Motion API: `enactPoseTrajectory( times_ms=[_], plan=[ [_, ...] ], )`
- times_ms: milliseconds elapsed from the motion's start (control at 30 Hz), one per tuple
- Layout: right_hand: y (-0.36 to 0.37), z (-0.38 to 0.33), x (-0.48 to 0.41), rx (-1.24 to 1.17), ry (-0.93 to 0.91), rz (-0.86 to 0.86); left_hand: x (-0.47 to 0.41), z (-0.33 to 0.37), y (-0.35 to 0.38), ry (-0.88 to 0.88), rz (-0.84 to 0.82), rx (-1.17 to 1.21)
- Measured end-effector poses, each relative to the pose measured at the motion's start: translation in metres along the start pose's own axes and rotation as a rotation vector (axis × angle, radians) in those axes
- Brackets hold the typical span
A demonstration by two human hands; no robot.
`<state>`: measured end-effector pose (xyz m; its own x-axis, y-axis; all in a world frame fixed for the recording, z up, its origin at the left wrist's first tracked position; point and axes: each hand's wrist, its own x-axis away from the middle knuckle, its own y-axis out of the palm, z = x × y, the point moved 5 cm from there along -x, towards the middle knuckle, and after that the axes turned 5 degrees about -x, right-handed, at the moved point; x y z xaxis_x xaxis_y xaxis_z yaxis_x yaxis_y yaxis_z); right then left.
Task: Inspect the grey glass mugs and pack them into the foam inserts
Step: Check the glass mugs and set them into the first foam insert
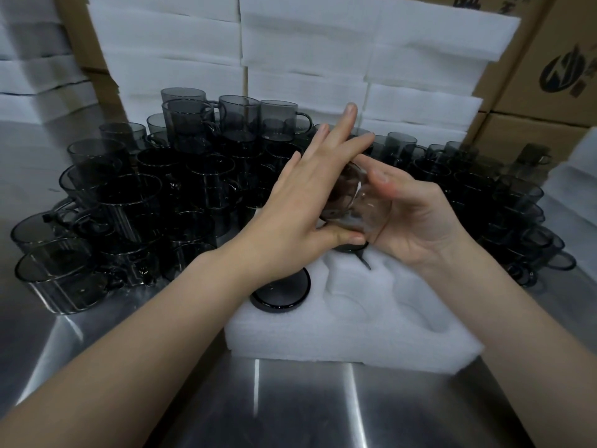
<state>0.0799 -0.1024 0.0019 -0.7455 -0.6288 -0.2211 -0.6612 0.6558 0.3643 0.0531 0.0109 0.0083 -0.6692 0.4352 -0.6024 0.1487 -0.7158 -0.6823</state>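
Observation:
A grey glass mug (pixel 353 202) is tilted on its side between both hands, above a white foam insert (pixel 352 321). My right hand (pixel 416 215) cups the mug from the right, its fingers curled round the body. My left hand (pixel 310 195) lies against the mug's left side with straight, spread fingers and the thumb beneath. One mug (pixel 280 294) sits bottom-up in the insert's left pocket. The other pockets show bare foam. Several loose grey mugs (pixel 181 176) crowd the steel table behind.
Stacks of white foam inserts (pixel 307 43) rise at the back. Cardboard boxes (pixel 546 76) stand at the right. More mugs (pixel 504 202) fill the right side, and some (pixel 58 273) are stacked at the left. Bare steel table (pixel 290 409) lies in front of the insert.

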Motion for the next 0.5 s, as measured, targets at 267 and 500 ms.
enactPoseTrajectory(
  times_ms=[267,500],
  plan=[
    [-0.005,-0.005,-0.001,0.004,-0.095,0.13,0.001,-0.01,0.0,-0.08,0.076,0.007],
    [-0.001,-0.007,0.0,0.222,-0.286,0.28,0.006,-0.013,-0.002,-0.21,0.181,-0.137]
  ],
)
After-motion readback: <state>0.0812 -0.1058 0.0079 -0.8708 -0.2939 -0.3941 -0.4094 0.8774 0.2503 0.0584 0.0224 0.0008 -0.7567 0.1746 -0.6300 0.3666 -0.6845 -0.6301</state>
